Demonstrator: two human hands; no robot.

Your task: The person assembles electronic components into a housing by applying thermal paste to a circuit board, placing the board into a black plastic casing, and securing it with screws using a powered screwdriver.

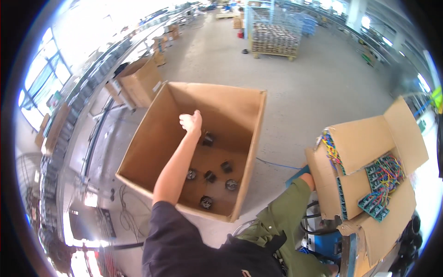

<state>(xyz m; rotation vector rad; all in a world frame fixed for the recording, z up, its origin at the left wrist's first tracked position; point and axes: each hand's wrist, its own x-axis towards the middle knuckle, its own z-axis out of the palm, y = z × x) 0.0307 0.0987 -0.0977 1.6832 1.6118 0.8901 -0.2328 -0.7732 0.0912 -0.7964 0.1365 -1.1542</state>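
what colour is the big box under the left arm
Brown; the big box shows best in head view.

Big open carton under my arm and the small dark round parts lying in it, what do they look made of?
Open carton: matte brown cardboard, judging by its flat tan panels and thick cut rim. Small dark round parts: possibly metal and black plastic, given silvery glints on dark bodies; too small to be sure.
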